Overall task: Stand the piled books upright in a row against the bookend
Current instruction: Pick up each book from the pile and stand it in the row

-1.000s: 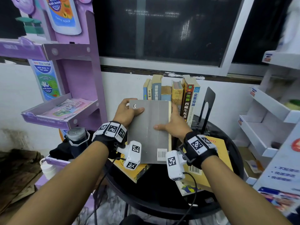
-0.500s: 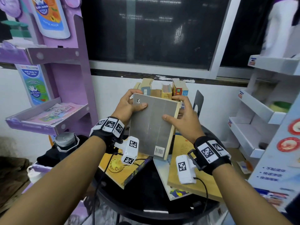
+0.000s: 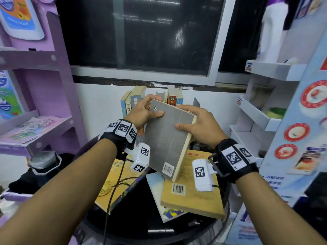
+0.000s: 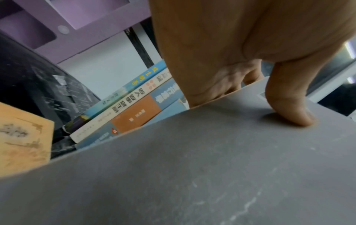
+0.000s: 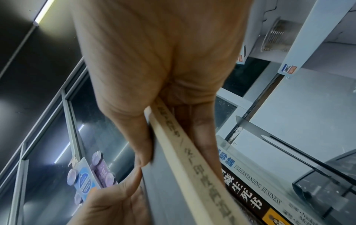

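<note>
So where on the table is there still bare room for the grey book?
Bare table shows only as a dark wedge between the yellow book and the tan book, plus the near rim. The back is crowded with the row and bookend; whether a slot remains there is hidden by the grey book.

A purple cardboard display stand point(image 3: 53, 96) rises at left, its lower shelf holding a flat printed leaflet point(image 3: 30, 129). A large bottle-shaped cutout point(image 3: 19, 16) tops it. Below the shelf sits a dark jar with a grey lid point(image 3: 42, 160). A dark window point(image 3: 138, 34) with a pale frame spans the back wall. At right, white tiered display shelves point(image 3: 256, 119) stand beside a pale blue printed panel with red round badges point(image 3: 300, 131). The round table point(image 3: 134, 225) is black.
</note>
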Demonstrator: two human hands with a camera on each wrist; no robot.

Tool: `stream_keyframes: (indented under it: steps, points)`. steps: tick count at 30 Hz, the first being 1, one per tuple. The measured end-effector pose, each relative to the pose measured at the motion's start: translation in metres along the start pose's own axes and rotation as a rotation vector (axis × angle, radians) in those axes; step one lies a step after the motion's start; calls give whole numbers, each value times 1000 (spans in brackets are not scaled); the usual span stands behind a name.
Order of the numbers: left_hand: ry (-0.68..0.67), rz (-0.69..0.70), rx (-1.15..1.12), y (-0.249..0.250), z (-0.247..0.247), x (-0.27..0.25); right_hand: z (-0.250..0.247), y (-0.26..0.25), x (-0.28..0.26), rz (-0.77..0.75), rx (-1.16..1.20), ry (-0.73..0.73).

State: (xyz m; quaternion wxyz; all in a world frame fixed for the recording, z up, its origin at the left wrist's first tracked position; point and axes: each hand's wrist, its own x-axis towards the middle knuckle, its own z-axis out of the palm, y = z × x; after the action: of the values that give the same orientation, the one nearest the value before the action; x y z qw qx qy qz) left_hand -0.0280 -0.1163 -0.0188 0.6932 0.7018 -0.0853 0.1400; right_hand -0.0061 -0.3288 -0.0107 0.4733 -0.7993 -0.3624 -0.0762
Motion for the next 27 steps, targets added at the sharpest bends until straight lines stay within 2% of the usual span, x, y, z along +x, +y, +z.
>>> stream_keyframes:
  steps: [8,13,16,20,27]
  points:
    - [48,67,237,3,35,22,-36,10,-3,20,-82,84]
    - [200,158,371,1,45,38,-59,17,-4,84,-149,111]
    - [254,184,550,2,48,47,-66,20,-2,108,-216,135]
    - [213,189,818,-1,47,62,-67,29,6,123,-328,175]
    - [90,178,983,-7,41,83,-48,45,39,184,-373,236]
